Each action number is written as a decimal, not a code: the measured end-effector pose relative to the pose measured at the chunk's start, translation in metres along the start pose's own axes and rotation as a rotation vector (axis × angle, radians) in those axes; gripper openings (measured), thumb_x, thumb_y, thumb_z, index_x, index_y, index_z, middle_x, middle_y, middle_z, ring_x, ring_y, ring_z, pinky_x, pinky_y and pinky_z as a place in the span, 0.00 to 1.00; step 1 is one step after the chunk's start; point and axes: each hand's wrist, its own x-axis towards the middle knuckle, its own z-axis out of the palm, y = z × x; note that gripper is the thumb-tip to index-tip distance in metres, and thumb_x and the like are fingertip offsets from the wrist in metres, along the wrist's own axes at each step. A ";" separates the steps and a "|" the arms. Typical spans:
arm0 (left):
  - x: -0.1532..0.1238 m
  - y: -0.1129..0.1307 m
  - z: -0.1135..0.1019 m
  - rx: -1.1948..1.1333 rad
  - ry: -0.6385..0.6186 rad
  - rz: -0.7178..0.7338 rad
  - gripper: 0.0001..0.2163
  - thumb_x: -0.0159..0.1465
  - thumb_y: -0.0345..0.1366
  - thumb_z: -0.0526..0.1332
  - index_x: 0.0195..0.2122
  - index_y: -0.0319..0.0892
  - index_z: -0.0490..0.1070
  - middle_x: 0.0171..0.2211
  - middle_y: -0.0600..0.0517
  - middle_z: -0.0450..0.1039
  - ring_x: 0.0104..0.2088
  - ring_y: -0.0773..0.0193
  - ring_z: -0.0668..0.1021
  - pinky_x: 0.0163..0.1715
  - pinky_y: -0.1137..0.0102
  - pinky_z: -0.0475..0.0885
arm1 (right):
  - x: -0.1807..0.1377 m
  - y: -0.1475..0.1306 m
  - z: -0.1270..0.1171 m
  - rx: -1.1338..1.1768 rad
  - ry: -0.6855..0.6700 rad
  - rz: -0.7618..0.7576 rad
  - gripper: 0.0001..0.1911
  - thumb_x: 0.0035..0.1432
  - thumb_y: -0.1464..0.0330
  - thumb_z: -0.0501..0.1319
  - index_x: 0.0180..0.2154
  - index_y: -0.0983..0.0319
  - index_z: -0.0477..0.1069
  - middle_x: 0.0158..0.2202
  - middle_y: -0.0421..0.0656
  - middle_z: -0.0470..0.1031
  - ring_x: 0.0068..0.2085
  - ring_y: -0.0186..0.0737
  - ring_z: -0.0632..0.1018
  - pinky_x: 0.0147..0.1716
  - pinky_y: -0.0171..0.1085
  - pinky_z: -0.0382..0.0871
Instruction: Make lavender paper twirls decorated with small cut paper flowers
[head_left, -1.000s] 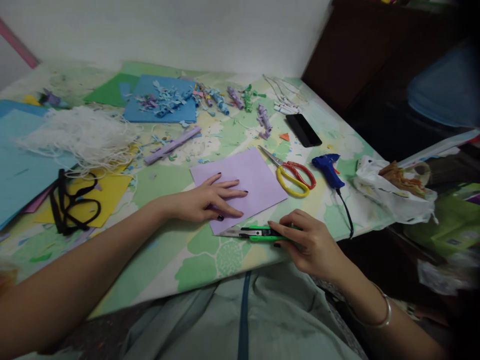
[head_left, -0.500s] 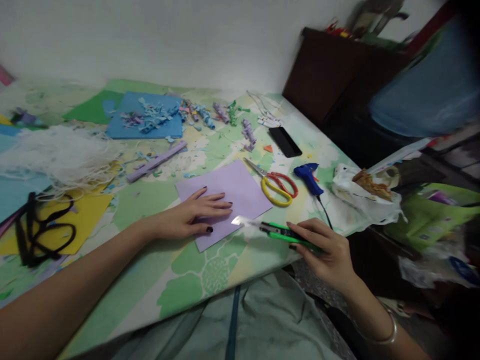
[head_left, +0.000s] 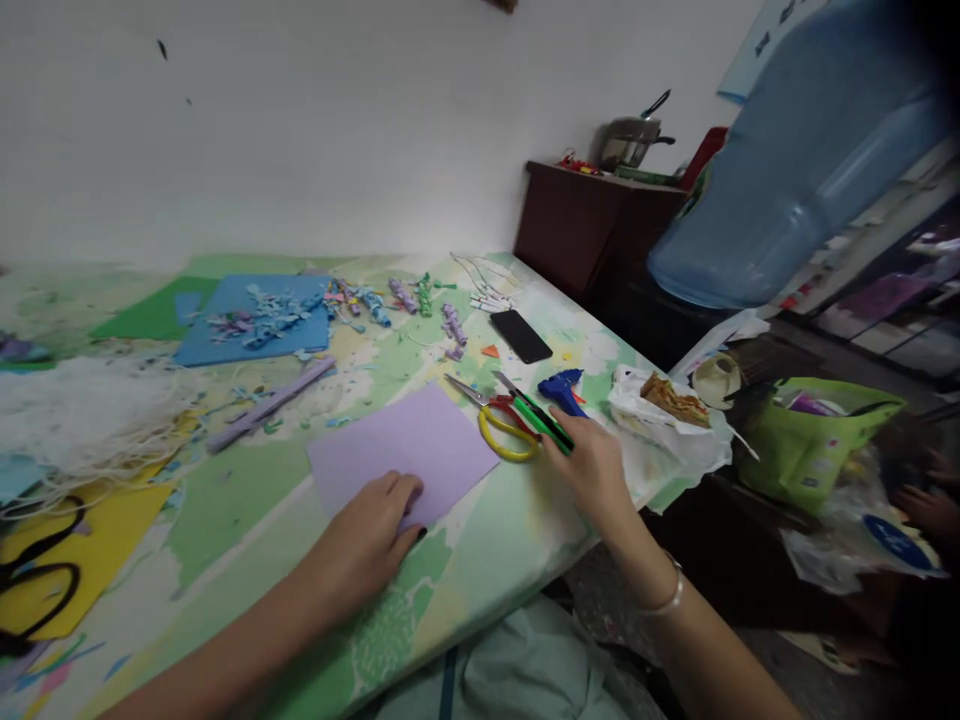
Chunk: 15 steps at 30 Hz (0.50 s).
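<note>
My left hand (head_left: 379, 525) is at the near edge of a purple sheet of paper (head_left: 405, 440), fingers curled over the edge and thumb just below it, closed on the sheet. In my right hand (head_left: 589, 465) is a green and black utility knife (head_left: 544, 420). Its blade points away from me, above the scissors (head_left: 506, 440) with yellow and red handles, partly covering them. Whether the knife touches the table cannot be told. Just beyond my right hand lies a blue glue gun (head_left: 564, 390), its lower part hidden by the hand.
A black phone (head_left: 520, 335) lies behind the scissors. A rolled purple paper tube (head_left: 270, 405), white string (head_left: 97, 410) and a blue sheet (head_left: 292, 345) with paper scraps are leftward. Food on a white bag (head_left: 671, 400) sits at the right edge. A large water bottle (head_left: 780, 170) stands beyond.
My right hand has carried the utility knife away from the paper to over the scissors. My left hand has gone from flat on the sheet to curled at its near edge. The view shifted.
</note>
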 end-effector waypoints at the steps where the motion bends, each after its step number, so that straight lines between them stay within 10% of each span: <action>1: 0.000 0.003 -0.002 0.001 -0.021 -0.031 0.10 0.63 0.31 0.54 0.45 0.37 0.66 0.40 0.43 0.71 0.42 0.53 0.73 0.42 0.61 0.67 | 0.009 -0.005 0.005 -0.010 -0.033 0.008 0.18 0.58 0.69 0.58 0.50 0.67 0.73 0.42 0.54 0.78 0.42 0.51 0.77 0.43 0.45 0.70; 7: -0.002 0.007 -0.004 -0.023 -0.078 -0.077 0.06 0.59 0.27 0.53 0.36 0.42 0.65 0.29 0.51 0.70 0.34 0.58 0.74 0.35 0.67 0.66 | 0.048 -0.034 0.020 0.002 -0.196 0.031 0.17 0.58 0.74 0.57 0.49 0.72 0.73 0.42 0.59 0.77 0.46 0.55 0.75 0.44 0.46 0.66; 15: -0.007 0.018 0.003 0.058 0.032 -0.119 0.14 0.60 0.35 0.60 0.46 0.38 0.66 0.46 0.41 0.69 0.48 0.48 0.71 0.47 0.57 0.65 | 0.097 -0.081 0.010 0.276 -0.455 -0.277 0.12 0.54 0.70 0.65 0.43 0.62 0.77 0.40 0.44 0.80 0.41 0.40 0.78 0.40 0.34 0.67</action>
